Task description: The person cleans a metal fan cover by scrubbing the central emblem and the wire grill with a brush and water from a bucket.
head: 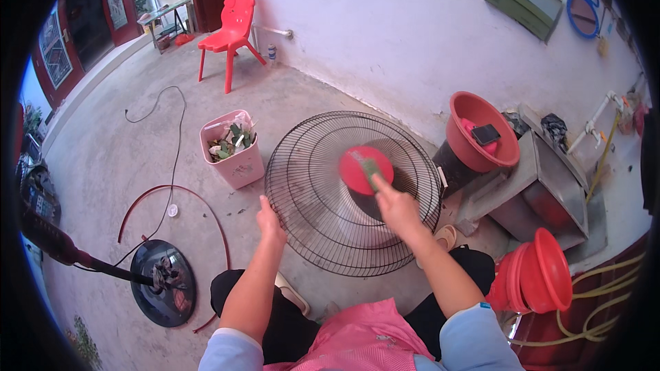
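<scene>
A round black wire fan guard [309, 175] with a red centre disc [356, 167] lies in front of me, above the floor. My left hand [271, 224] grips its left rim, thumb up. In my right hand [399, 206] is a small green object, perhaps a scrub pad or brush [369, 169], held against or just over the red disc; blur hides its exact kind and whether it touches. Something dark and rounded shows through the wires below the disc.
A pink bin [240, 165] of leaves and litter stands beyond the guard's left side. The fan stand's black base [164, 283] and a cord are at left. Right are a reddish basin [484, 154] holding a phone, a metal sink [541, 196] and red buckets [546, 268]. A red chair [232, 26] stands behind.
</scene>
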A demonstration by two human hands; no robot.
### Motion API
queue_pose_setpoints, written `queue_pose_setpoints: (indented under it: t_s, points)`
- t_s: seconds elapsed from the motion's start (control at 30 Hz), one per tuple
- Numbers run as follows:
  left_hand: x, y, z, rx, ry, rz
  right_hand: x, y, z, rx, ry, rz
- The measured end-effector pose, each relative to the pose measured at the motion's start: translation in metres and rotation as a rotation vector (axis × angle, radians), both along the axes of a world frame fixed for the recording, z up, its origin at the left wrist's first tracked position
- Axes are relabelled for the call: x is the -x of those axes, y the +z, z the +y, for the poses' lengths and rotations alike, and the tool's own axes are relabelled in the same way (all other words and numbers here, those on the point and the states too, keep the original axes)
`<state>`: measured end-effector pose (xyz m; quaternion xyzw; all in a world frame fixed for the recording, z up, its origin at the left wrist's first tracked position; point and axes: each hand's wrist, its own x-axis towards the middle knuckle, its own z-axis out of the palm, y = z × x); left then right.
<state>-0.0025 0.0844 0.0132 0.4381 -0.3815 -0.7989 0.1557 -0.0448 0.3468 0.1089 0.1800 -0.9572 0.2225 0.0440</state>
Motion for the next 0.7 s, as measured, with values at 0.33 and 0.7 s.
queue_pose_setpoints:
  t_s: [0.33, 0.7]
  points:
    - [0.003, -0.009, 0.0, -0.037, 0.013, 0.02, -0.045, -0.012, -0.001, -0.042, 0.059, 0.098]
    - [0.005, -0.004, -0.006, -0.088, -0.096, 0.075, -0.066, -0.018, -0.011, -0.035, 0.087, 0.166]
